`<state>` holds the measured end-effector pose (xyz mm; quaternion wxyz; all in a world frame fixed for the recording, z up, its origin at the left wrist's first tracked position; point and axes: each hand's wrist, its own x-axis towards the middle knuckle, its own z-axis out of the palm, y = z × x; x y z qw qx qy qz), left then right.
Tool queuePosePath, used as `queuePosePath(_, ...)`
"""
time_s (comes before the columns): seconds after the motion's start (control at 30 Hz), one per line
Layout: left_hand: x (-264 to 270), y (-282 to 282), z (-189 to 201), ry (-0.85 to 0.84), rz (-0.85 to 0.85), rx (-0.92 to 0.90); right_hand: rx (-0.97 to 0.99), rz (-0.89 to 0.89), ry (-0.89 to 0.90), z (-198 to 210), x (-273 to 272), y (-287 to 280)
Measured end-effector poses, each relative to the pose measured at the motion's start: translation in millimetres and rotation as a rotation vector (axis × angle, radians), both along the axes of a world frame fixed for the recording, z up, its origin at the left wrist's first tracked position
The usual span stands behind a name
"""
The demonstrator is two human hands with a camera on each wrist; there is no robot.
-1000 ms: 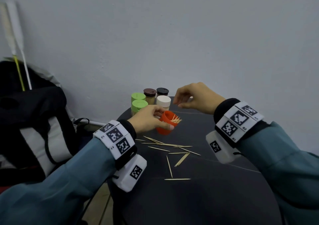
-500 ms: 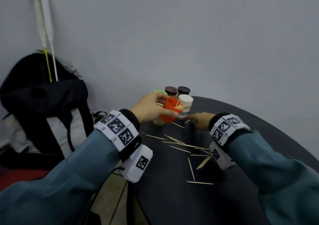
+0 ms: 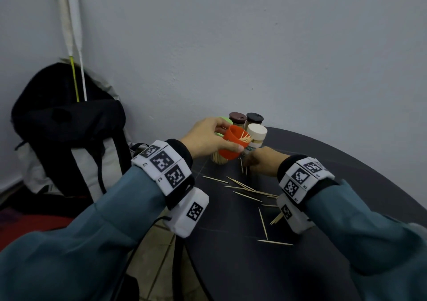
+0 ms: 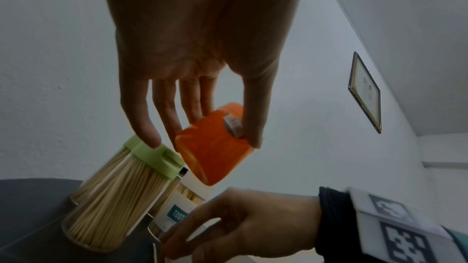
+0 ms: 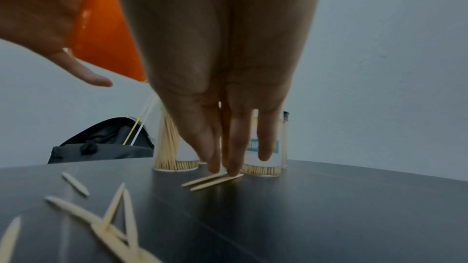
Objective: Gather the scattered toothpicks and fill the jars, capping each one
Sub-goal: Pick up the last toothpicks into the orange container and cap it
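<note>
My left hand [image 3: 227, 139] grips an uncapped orange jar [image 3: 233, 145], tilted with its mouth to the right, a little above the black table [image 3: 231, 266]. Several toothpicks stick out of the jar's mouth. In the left wrist view the thumb and fingers [image 4: 253, 119] wrap the orange jar [image 4: 215, 147]. My right hand [image 3: 248, 162] is down on the table just below the jar. Its straight fingertips [image 5: 233, 167] press on two toothpicks [image 5: 212, 180] lying flat. More loose toothpicks [image 3: 247, 188] are scattered nearer to me.
Capped jars full of toothpicks stand in a cluster behind the hands: green lid [image 3: 225, 120], brown lid [image 3: 237, 117], black lid [image 3: 254, 117], white lid [image 3: 256, 133]. A black backpack [image 3: 67, 134] leans on the wall to the left, past the table's edge.
My right hand came down from above the orange jar to the tabletop and now touches two toothpicks. My left hand lifted the orange jar off the table and keeps it tilted.
</note>
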<state>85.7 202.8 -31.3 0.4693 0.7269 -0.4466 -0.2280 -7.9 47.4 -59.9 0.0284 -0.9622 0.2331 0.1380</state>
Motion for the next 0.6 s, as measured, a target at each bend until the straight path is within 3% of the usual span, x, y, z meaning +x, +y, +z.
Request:
queuePosePath(0.1, 0.1, 1.0, 0.1, 0.004, 0.008, 0.000, 0.009, -0.009, -0.064, -0.7, 4.5, 2.2)
queuePosePath(0.4, 3.7, 5.0, -1.7, 0.003, 0.019, 0.004, 0.012, 0.091, -0.003, -4.8, 10.4, 7.6)
queuePosePath(0.6, 2.6, 4.0, -1.2, -0.010, 0.026, 0.013, 0.166, 0.196, -0.082, -1.8, -8.2, 9.1)
